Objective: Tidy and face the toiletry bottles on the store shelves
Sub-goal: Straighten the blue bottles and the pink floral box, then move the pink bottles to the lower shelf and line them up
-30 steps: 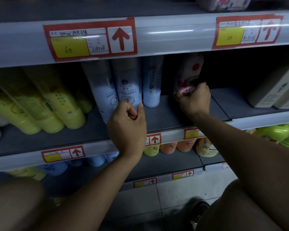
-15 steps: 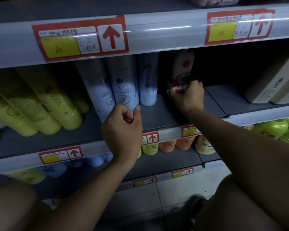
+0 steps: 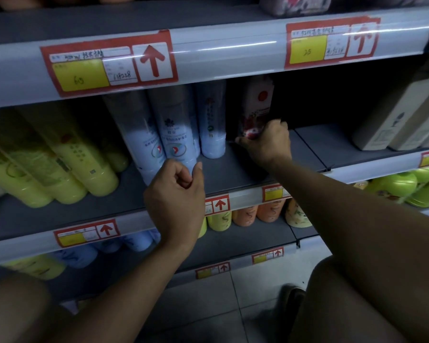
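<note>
Fingers of the right hand are curling around the base of the upright red-and-white bottle, deep toward the shelf's back edge; left hand is pinching the nearer pale blue bottle.

1. Both forearms are bare from wrist to the frame edge; no sleeve shows on either.
2. The left hand wears no ring, watch or glove on the parts that show.
3. The right hand is likewise bare at wrist and fingers.
4. Below the right forearm a bare knee shows; another rounded bare limb sits at the lower left corner.
5. Just left of that knee, a dark shoe with a lighter edge rests on the tiled floor.
</note>
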A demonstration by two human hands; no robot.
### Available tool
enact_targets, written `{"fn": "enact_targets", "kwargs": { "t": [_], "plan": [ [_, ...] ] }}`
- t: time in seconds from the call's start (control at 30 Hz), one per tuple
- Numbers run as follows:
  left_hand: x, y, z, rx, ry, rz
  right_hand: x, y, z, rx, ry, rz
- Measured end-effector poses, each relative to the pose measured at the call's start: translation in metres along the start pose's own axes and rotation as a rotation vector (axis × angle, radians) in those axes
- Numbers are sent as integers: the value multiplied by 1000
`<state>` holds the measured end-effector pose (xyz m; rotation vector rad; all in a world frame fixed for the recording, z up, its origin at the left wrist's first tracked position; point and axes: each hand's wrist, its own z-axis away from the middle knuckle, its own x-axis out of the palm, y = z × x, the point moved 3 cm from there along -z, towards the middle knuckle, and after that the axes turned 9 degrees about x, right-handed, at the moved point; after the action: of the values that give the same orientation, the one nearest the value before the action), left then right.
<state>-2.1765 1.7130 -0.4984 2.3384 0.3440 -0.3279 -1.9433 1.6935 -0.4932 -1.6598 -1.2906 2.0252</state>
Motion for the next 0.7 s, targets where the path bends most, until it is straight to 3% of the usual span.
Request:
{"fn": "enact_targets", "kwargs": {
  "t": [0.23, 0.43, 0.7],
  "plan": [
    [-1, 10, 5, -54, -54, 51, -13, 13, -3, -30, -34, 24],
    [6, 36, -5, 28, -163, 124, -45, 16, -21, -59, -42, 66],
    [7, 84, -17, 117, -155, 167, -88, 18, 6, -293, -17, -44]
  ]
}}
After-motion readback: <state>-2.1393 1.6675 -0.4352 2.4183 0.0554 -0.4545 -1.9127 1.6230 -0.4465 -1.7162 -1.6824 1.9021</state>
